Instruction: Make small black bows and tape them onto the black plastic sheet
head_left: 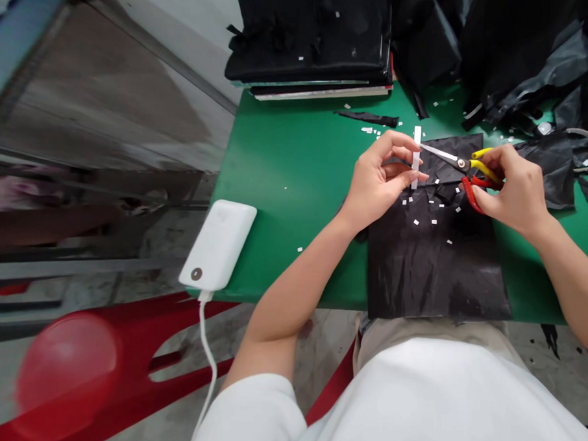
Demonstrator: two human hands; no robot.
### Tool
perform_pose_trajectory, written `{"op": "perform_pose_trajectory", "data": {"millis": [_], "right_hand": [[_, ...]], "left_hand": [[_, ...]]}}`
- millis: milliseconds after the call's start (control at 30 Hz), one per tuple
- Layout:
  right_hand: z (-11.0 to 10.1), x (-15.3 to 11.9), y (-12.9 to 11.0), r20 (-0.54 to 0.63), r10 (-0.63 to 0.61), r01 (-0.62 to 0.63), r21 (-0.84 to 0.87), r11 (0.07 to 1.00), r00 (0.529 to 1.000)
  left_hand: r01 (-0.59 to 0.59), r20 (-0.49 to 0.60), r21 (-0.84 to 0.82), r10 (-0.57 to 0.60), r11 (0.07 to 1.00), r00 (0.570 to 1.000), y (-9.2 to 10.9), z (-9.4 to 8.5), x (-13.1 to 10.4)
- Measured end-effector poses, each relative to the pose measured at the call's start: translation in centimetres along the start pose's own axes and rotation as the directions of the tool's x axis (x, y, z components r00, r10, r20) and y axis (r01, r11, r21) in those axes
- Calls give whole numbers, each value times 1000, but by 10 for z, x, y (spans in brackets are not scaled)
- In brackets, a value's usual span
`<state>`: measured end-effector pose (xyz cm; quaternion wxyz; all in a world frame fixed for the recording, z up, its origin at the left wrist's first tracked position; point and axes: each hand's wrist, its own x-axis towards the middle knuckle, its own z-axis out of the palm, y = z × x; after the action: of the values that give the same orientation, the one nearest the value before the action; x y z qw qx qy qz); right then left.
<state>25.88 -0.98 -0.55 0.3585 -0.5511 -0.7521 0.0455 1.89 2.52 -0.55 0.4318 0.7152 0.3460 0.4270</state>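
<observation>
My left hand (381,179) pinches a narrow white strip (417,136) upright between thumb and fingers. In my right hand (517,185) is a pair of scissors (465,164) with one yellow and one red handle. The scissor blades point left, and their tip meets the strip or lies right beside it; I cannot tell which. Below both hands a black plastic sheet (433,265) lies flat, reaching over the table's front edge. Small white snippets (433,221) are scattered on it.
On the green table (277,155) a white power bank (219,243) with a cable lies at the left corner. A stack of folded black material (311,39) stands at the back. Crumpled black plastic (525,68) heaps up at the back right. A red chair (136,369) is at lower left.
</observation>
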Motion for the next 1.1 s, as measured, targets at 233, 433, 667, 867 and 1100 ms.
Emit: {"op": "perform_pose_trajectory", "data": {"millis": [233,433,667,867,1100], "right_hand": [[-8,0,-4,52,29,-25,-64,998,998],[-6,-3,-4,137,9,17,-186,982,990],[-3,-3,-2,57,-119,129,-220,967,991],[-5,-3,-4,34,-216,216,-296,930,976],[-5,-3,-3,51,-251,254,-322,912,967]], "left_hand": [[-14,-4,11,14,1000,1000,2,-1,0],[16,2,10,-16,1000,1000,4,1,0],[71,21,-46,-70,996,997,5,3,-1],[69,17,-30,-68,997,998,8,6,-2],[25,19,5,-25,1000,1000,7,7,-4]]}}
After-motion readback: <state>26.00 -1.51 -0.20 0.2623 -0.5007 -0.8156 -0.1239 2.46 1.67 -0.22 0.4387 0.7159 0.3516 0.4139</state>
